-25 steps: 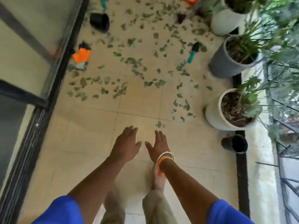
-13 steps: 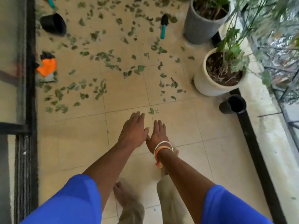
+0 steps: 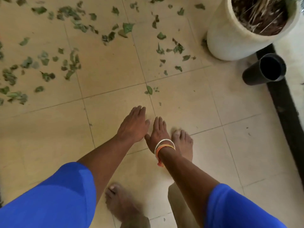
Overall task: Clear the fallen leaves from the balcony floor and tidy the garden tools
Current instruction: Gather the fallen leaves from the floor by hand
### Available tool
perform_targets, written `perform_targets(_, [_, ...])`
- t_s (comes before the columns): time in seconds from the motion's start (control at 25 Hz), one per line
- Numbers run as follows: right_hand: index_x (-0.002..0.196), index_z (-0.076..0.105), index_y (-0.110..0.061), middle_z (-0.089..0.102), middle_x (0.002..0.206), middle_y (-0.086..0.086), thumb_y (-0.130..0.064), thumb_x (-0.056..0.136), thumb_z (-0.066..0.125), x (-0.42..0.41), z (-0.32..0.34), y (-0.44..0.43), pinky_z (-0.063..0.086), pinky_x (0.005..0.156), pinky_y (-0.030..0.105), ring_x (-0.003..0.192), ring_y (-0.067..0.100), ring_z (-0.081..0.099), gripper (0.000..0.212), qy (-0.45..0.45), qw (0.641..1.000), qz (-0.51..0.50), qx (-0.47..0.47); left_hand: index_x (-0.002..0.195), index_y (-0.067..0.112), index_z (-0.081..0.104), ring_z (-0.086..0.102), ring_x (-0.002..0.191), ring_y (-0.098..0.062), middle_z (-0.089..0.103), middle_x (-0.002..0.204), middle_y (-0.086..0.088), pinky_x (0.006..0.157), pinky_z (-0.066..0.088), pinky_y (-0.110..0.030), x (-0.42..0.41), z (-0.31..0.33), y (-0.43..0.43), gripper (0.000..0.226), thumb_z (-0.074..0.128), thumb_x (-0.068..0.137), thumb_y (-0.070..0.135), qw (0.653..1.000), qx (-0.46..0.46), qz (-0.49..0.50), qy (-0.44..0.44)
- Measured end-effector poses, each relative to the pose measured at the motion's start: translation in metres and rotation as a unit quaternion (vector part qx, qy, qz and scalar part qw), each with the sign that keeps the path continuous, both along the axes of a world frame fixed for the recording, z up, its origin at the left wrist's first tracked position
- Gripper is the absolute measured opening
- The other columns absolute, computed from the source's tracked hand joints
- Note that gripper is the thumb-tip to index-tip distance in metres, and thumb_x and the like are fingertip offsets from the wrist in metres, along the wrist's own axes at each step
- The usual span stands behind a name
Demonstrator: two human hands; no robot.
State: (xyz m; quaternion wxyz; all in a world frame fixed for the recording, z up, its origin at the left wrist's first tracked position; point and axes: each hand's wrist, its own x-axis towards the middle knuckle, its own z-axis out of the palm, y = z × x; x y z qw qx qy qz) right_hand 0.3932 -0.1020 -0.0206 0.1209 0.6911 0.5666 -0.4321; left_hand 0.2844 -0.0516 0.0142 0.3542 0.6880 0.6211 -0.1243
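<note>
The left hand [image 3: 133,125] and right hand [image 3: 158,132] reach low over the balcony floor [image 3: 189,109] side by side, each grip empty with fingers straight and together, probably readied to scoop, though whether they touch the tiles is unclear. The fallen leaves [image 3: 127,27] lie scattered beyond, mostly far left, the nearest leaf [image 3: 149,90] just past the hands. At far right a white planter [image 3: 230,41] stands beside a black pot [image 3: 253,76] lying on its side; no tools show.
</note>
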Motion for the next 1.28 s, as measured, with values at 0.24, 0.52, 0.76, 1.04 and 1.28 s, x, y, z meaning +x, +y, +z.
perform_targets(0.24, [0.152,-0.022,-0.008,-0.029,0.159,0.015,-0.052,0.096,0.038,-0.009,-0.071,0.041,-0.001,0.123,0.052,0.148,0.032,-0.021,0.093,-0.073,0.996,0.012,0.046,0.159,0.015,0.006,0.003,0.154,-0.018,0.004,0.167,-0.005,0.125,0.016,-0.04,0.001,-0.064,0.036,0.067,0.032,0.105,0.044,0.993,0.001,0.102,-0.057])
perform_targets(0.52, [0.157,-0.008,-0.013,-0.017,0.164,0.01,-0.054,0.097,0.029,-0.003,-0.104,0.173,0.001,0.121,0.056,0.15,0.035,-0.014,0.082,-0.052,0.966,0.152,0.204,0.147,0.01,0.034,0.036,0.141,-0.03,0.037,0.153,-0.013,0.113,0.037,-0.044,-0.017,-0.095,0.069,0.057,0.033,0.102,0.044,0.97,0.036,0.199,-0.133])
perform_targets(0.76, [0.155,-0.013,-0.015,-0.016,0.162,0.008,-0.061,0.093,0.037,0.045,-0.108,0.091,0.002,0.121,0.057,0.151,0.031,-0.011,0.092,-0.025,0.867,0.465,0.177,0.158,0.014,0.011,0.014,0.153,-0.024,0.01,0.166,-0.008,0.123,0.021,-0.041,-0.007,-0.085,0.093,0.069,0.03,0.103,0.05,0.971,-0.005,0.233,-0.052])
perform_targets(1.04, [0.156,-0.01,-0.013,-0.016,0.164,0.008,-0.07,0.092,0.009,0.065,-0.11,0.221,-0.002,0.119,0.058,0.151,0.031,-0.011,0.087,-0.131,0.919,0.327,0.177,0.158,0.006,0.002,-0.01,0.153,-0.023,-0.016,0.166,-0.008,0.123,0.005,-0.045,0.013,-0.098,0.128,0.077,0.022,0.103,0.056,0.963,-0.142,0.227,-0.017])
perform_targets(1.28, [0.155,-0.016,-0.015,-0.022,0.163,0.005,-0.068,0.094,0.015,0.071,-0.054,0.199,0.003,0.12,0.059,0.15,0.027,-0.018,0.087,-0.046,0.934,0.34,0.095,0.157,0.016,0.023,0.026,0.148,-0.033,0.021,0.163,-0.016,0.119,0.025,-0.049,0.01,-0.063,0.176,0.083,0.014,0.095,0.07,0.955,-0.234,0.175,0.054])
